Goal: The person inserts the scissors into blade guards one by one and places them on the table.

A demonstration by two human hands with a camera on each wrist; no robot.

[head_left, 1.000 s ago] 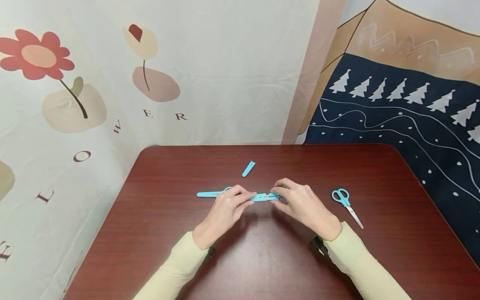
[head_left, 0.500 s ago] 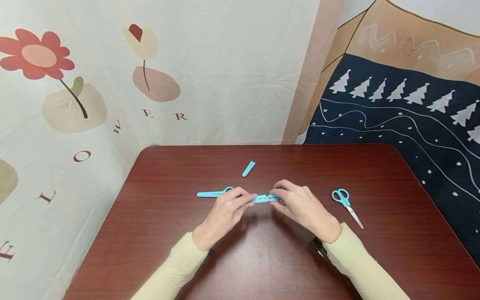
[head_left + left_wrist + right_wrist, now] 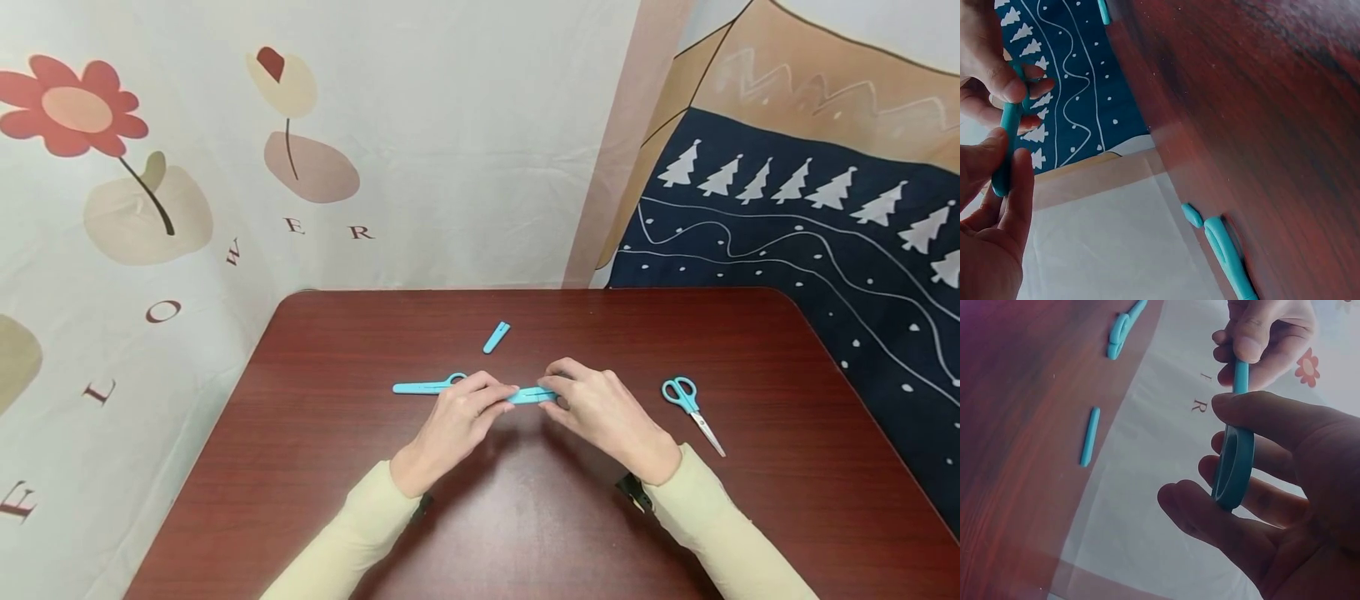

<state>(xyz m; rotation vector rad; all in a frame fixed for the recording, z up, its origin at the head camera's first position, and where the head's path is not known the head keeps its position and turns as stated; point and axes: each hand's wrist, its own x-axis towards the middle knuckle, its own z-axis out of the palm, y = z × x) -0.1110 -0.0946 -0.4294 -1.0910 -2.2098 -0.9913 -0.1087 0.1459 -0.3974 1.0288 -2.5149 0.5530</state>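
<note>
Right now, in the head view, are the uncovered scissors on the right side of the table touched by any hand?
No, the uncovered scissors lie alone on the table, apart from the right hand.

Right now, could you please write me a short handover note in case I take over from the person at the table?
Left hand: pinches the sheath end of the capped scissors, held just above the table.
Right hand: its grip is on the handle loop of the same scissors.
On the table: a second capped pair left of the hands, a loose blue sheath further back, and a bare pair of scissors with blades exposed, on the right.
Done: the sheath looks fully seated on the held pair; one pair already lies capped.
Left, probably: set this pair down, then fit the loose sheath on the bare pair.
</note>
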